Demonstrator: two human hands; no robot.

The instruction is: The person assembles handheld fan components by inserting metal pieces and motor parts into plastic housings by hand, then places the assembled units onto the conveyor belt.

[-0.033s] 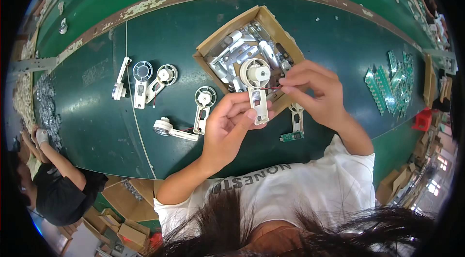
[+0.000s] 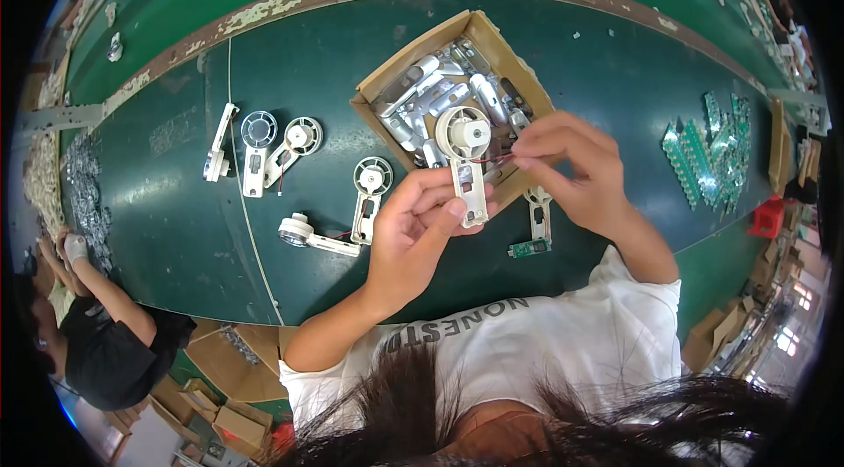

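Barely anything's changing: the right hand (image 2: 580, 170) is nudging slightly rightward, pinching thin wires (image 2: 496, 158), so they're probably getting drawn out. The left hand (image 2: 410, 229) is gripping 1 white fan body (image 2: 466, 146) over 1 open carton (image 2: 508, 49). 5 loose fan bodies (image 2: 255, 157) are lying left, 1 partly hidden fan unit (image 2: 535, 196) right. Silver shells (image 2: 451, 98) are overlapping too much to count.

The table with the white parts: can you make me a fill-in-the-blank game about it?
The right hand pinches thin ____.
A white part is in the other hand, the ____.
The box of silver pieces is made of ____.
The circuit boards on the right are ____ in colour.

Missing words: wires; left; cardboard; green.
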